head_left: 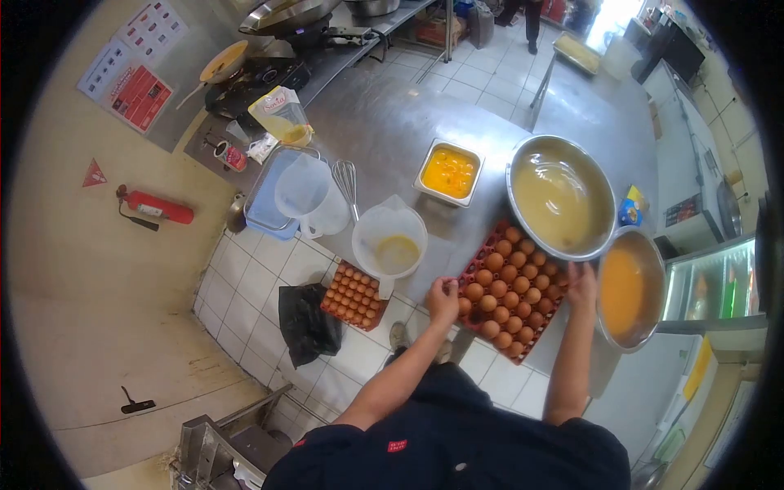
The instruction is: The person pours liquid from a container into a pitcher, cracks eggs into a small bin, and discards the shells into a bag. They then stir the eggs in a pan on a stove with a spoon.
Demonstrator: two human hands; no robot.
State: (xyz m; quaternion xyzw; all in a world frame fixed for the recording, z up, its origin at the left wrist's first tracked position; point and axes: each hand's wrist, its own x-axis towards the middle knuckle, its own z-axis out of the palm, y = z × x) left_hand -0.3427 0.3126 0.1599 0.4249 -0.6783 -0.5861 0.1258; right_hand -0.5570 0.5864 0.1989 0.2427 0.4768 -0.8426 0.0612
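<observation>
A red egg tray (519,359) full of brown eggs (510,282) is between my hands at the front edge of the steel table. My left hand (443,300) is closed on its left edge. At its right edge is my right hand (581,286), fingers closed against the rim and partly hidden. Just beyond the tray sits a large steel bowl (523,220) with pale, clear egg white. Another steel bowl (651,327), holding orange beaten egg, is to the right of my right hand. A square steel pan (420,184) with egg yolks stands behind.
Two plastic jugs (306,192) (408,216) and a whisk (345,184) lie on the table's left part. A second tray of eggs (354,298) is lower down, near a black plastic bag (309,327). A person's legs (532,24) show at the far end.
</observation>
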